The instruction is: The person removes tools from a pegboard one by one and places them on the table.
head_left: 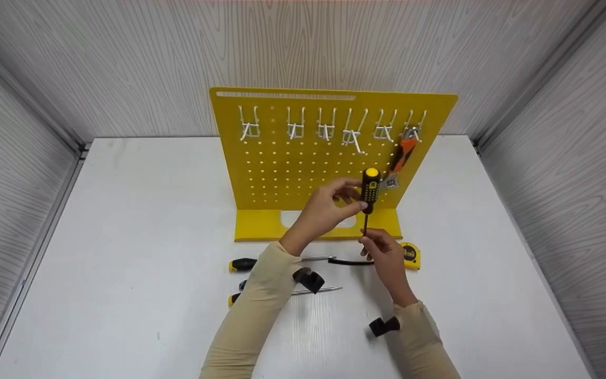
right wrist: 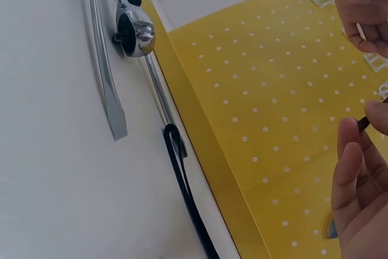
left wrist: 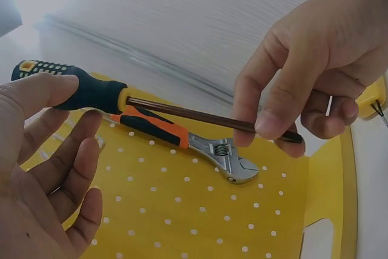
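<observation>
A black and yellow screwdriver is held upright, handle on top, before the yellow pegboard. My left hand grips its handle between thumb and forefinger; the other fingers are loosely bent. Lower down, my right hand pinches the shaft near the tip. The left wrist view shows the dark shaft running from the handle to the right hand's thumb and fingers. In the right wrist view, the right hand holds the shaft at the frame's edge.
An orange-handled adjustable wrench hangs at the pegboard's right, beside several white hooks. On the white table lie screwdrivers, a ratchet, a black strap and a yellow tape measure.
</observation>
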A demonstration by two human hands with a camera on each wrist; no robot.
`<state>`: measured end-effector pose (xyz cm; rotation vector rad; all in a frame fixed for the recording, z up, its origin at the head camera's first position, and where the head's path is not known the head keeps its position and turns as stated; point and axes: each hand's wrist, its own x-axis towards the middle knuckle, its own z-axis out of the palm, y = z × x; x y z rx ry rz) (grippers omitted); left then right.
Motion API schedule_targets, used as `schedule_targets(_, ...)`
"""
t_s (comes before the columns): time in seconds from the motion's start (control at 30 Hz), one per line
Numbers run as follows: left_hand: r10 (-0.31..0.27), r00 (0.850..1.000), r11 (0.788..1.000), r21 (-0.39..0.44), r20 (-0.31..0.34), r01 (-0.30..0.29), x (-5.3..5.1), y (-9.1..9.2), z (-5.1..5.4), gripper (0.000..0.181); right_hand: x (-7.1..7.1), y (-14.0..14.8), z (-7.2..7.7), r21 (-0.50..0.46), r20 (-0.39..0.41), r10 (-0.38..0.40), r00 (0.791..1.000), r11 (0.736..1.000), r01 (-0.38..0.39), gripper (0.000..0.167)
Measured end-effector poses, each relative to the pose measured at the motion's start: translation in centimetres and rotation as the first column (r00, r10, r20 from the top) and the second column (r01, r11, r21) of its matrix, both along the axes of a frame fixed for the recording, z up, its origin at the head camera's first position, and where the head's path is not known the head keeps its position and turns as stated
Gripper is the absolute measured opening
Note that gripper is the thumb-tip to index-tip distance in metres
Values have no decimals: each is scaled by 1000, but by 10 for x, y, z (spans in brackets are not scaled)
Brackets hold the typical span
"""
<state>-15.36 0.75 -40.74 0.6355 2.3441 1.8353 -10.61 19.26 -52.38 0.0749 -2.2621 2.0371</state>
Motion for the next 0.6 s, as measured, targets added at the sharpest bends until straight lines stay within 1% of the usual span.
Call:
schedule_targets(0.1,3,1000,1000,24,8,-3,0,-7,0,35,0,5,-1,-3,9,4,1000,1000,-4,27)
schedule_targets(0.23,5,999,1000,31,32,-6,-1,-15,-2,34,-1,10,-1,-1,29,15,999,1000,-15,32)
schedule_targets(0.37,11,998,1000,25,54,-13,-2,-26,-3,34,0,10,1,18,61,23,998,1000,-24,30)
schedule_targets(0.5,7,996,1000,30,85,-9,-1,-36,-5,35,2,11,0,35,86,28,996,999,-31,27)
schedule_targets(0.6,-5,995,999,41,101,1,1,-41,-7,37,4,13,0,42,85,38,996,998,-42,27)
